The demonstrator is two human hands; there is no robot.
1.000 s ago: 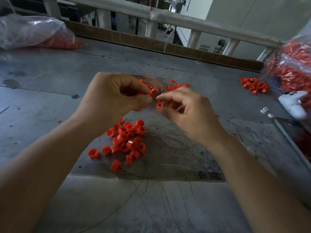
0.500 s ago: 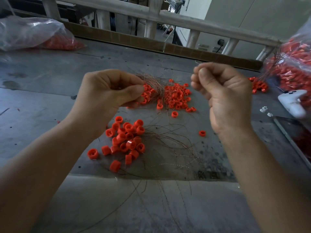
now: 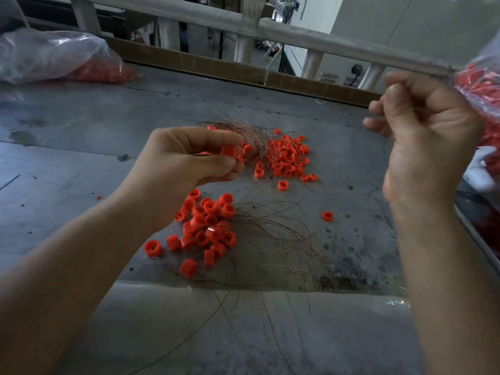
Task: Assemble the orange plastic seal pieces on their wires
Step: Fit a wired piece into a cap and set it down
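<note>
My left hand (image 3: 186, 161) is raised over the grey table (image 3: 81, 147) and pinches one orange seal piece (image 3: 228, 151) between thumb and forefinger. My right hand (image 3: 422, 136) is lifted high at the right, fingers curled as if pinching a thin wire; the wire itself is too fine to make out. Below the left hand lies a near pile of orange seal pieces (image 3: 208, 226) with thin wires (image 3: 276, 234) trailing to the right. Further back sits a second heap of seal pieces (image 3: 286, 158) beside a bundle of wires (image 3: 249, 133).
A single seal piece (image 3: 326, 216) lies alone right of the piles. A clear plastic bag of orange parts (image 3: 54, 58) rests at the back left, another bag (image 3: 481, 104) at the right edge. A white railing (image 3: 270, 28) borders the table's far side.
My right hand has drawn away from the left hand, rising up and to the right. The left hand stays near the far heap, still pinching a seal piece.
</note>
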